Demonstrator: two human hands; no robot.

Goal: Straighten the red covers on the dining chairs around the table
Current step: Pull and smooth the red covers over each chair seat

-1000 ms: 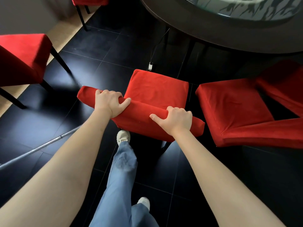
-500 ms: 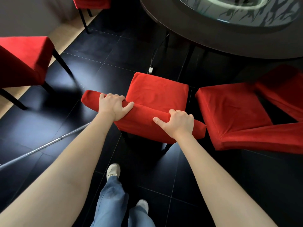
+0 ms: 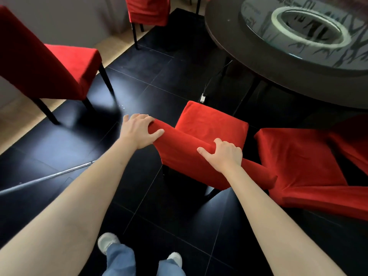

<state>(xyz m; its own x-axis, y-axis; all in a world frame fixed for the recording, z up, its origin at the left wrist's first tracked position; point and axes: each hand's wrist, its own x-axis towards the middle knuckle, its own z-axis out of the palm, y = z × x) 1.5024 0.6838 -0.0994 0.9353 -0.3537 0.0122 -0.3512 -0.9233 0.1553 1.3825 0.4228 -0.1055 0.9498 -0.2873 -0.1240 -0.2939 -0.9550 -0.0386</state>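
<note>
Red cover on the backrest top of the middle chair is grasped at both ends, left grip and right grip curled over the edge, likely to tug it square; the chair's seat faces the round desk

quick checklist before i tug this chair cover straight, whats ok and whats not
1. Left hand grips the backrest top at its left end: ok.
2. Right hand grips the backrest top: ok.
3. Seat cover smooth: not ok, faint creases.
4. Gap to the neighbouring chair on the right: not ok, backrest end nearly touches it.
5. Feet clear of the chair legs: ok.
6. Cover hem down the back: cannot tell.
</note>
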